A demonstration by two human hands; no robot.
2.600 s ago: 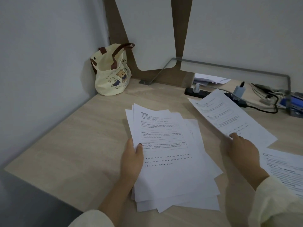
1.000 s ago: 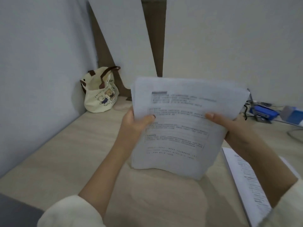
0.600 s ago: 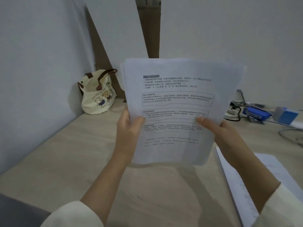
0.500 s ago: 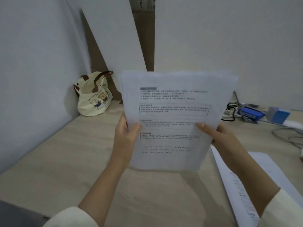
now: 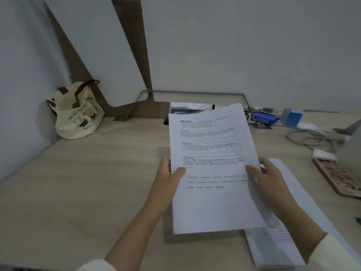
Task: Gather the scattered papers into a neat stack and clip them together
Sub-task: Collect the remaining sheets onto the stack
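Between both hands (image 5: pixel 168 178) (image 5: pixel 267 178), gripped, the stack (image 5: pixel 213 173) looks squared; loose sheet (image 5: pixel 289 222) beneath the right hand, clipping remains.

hands (image 5: pixel 167 181) (image 5: pixel 270 183) 2 | held paper stack (image 5: pixel 212 204) 1 | tote bag (image 5: pixel 78 117) 1 | blue stapler (image 5: pixel 263 118) 1

The stack of papers (image 5: pixel 213 202) is thin, matt white paper printed in black, as is the loose sheet (image 5: pixel 273 249) beside it. The desk (image 5: pixel 88 182) shows pale wood grain with a smooth, dull finish. The tote bag (image 5: pixel 78 114) in the corner is soft cream cloth with brown handles and a printed bear. The rail (image 5: pixel 195 92) at the desk's back looks like grey matt metal, and the blue stapler (image 5: pixel 263 118) like smooth plastic.
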